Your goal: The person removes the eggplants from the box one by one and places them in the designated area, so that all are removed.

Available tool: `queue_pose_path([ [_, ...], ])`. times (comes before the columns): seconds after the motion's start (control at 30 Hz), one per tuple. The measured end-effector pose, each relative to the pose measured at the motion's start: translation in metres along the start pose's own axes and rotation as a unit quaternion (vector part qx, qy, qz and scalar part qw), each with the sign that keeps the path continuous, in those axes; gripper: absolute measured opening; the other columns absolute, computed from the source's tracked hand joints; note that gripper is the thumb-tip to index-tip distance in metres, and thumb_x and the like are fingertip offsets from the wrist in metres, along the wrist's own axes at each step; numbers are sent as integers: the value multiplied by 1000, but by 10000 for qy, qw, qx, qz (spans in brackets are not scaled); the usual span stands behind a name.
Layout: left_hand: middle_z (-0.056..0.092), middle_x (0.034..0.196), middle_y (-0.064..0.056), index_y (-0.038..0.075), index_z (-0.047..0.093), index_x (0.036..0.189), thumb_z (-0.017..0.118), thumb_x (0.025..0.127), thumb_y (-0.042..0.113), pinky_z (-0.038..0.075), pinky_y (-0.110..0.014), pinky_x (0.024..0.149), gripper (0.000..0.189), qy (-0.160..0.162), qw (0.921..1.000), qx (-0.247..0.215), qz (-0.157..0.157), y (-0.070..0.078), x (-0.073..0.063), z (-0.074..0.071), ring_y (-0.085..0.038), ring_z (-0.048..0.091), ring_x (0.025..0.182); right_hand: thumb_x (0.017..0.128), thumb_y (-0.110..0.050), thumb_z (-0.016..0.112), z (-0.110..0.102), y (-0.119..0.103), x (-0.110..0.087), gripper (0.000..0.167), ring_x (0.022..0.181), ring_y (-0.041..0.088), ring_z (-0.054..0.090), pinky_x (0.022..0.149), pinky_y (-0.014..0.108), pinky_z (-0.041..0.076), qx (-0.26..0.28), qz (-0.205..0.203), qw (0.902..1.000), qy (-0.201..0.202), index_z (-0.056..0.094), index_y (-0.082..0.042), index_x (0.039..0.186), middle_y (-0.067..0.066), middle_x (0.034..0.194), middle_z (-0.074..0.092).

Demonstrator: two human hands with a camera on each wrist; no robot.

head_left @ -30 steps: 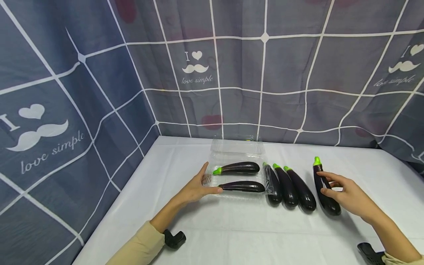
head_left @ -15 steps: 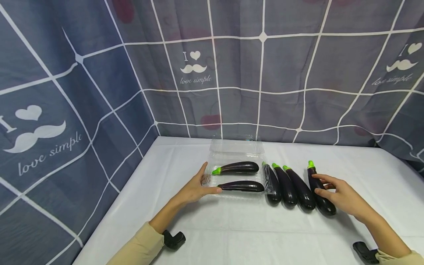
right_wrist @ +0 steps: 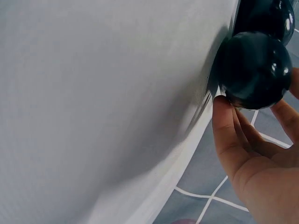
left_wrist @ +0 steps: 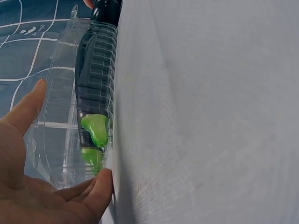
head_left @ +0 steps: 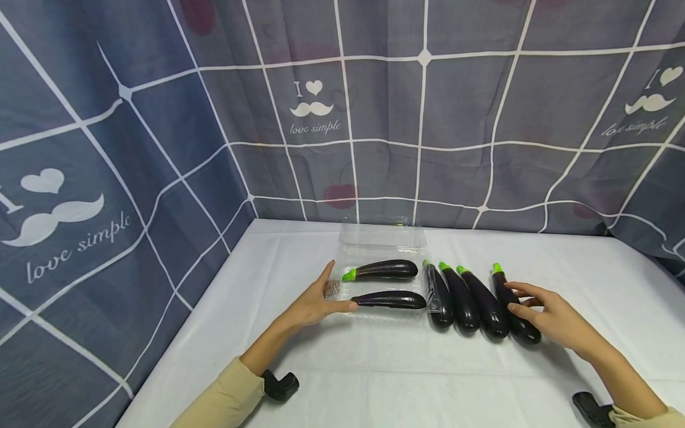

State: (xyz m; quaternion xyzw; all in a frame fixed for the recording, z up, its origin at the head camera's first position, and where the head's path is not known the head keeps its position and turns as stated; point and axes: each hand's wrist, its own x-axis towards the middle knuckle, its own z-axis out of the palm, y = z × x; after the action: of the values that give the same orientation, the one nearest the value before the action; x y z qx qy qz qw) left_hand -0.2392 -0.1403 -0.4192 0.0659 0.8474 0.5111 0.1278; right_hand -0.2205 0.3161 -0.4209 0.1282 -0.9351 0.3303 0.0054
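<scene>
Head view: toward the back edge of the tabletop [head_left: 374, 380], an open clear plastic clamshell [head_left: 382, 239] holds two eggplants [head_left: 387, 270]; the left hand [head_left: 314, 305] rests spread fingers against its left end. Four more eggplants [head_left: 461, 300] lie toward the right edge, the right hand [head_left: 556, 318] pinching the outermost eggplant [head_left: 506, 297].

Left wrist view: the thumb sits beside green stems [left_wrist: 96, 128].

Right wrist view: partly closed fingers touch the outermost eggplant's rounded end.

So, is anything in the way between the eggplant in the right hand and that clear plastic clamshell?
Yes: three other eggplants lie side by side between the held eggplant in the right hand and the clear plastic clamshell. Nothing visible blocks the space above them, and the lid is open.
</scene>
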Motion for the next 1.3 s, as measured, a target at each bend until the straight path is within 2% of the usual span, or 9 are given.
queue_pose_path([
  [0.17,28,155,-24,22,5,161,84,76,44,28,-58,109,118,7,10000,-3,-11,0,0,0,-34,26,144,96,-19,66,-4,0,-1,50,101,21,58,71,30,47,86,23,10000,-23,51,3,139,24,127,59],
  [0.37,29,155,-24,22,4,161,85,76,43,28,-58,109,119,5,10000,-52,-32,-1,0,0,-34,26,144,93,-12,69,-4,4,-3,49,105,34,59,71,26,47,198,-137,9997,-60,53,4,136,26,129,58],
  [0.6,29,155,-24,21,5,161,85,76,43,28,-57,109,119,11,10000,-44,-4,-1,0,1,-33,26,144,91,-13,71,-4,5,-1,55,107,0,52,74,20,48,397,-234,9989,-111,51,1,140,24,135,54],
  [0.67,28,155,-24,21,4,161,85,76,43,28,-57,109,119,11,10000,-39,1,-1,1,1,-33,26,144,91,-15,71,-4,4,0,56,110,5,53,74,20,48,366,-196,9990,-137,50,2,140,25,135,53],
  [0.8,28,155,-25,21,4,161,85,76,43,28,-57,109,119,9,10000,-25,10,-1,1,1,-34,26,144,91,-19,72,-4,4,-1,54,114,35,55,74,21,46,182,-100,9997,-152,53,3,137,26,131,56],
  [0.93,27,156,-25,22,4,161,85,76,43,28,-58,109,119,0,10000,-5,12,0,1,1,-33,25,145,89,-16,74,-4,6,-3,55,114,45,53,76,21,43,83,-102,9998,-178,54,5,135,27,129,57],
  [1.0,27,156,-24,22,4,161,85,76,44,28,-58,109,119,-8,10000,3,15,0,1,1,-33,25,145,88,-15,74,-4,7,-4,55,112,42,55,76,20,43,89,-106,9997,-194,54,6,135,27,129,57],
  [1.2,26,156,-24,23,4,161,84,76,45,27,-59,109,119,-13,10000,-25,7,0,1,1,-34,24,145,89,-16,73,-3,7,-5,54,101,7,54,72,23,46,250,-90,9994,-233,54,3,136,22,127,60],
  [1.3,26,156,-24,23,4,161,84,76,45,27,-59,109,119,-7,10000,-32,-3,0,0,1,-34,24,145,90,-16,72,-2,6,-4,53,99,2,52,72,24,46,287,-99,9993,-234,54,2,136,21,127,60],
])
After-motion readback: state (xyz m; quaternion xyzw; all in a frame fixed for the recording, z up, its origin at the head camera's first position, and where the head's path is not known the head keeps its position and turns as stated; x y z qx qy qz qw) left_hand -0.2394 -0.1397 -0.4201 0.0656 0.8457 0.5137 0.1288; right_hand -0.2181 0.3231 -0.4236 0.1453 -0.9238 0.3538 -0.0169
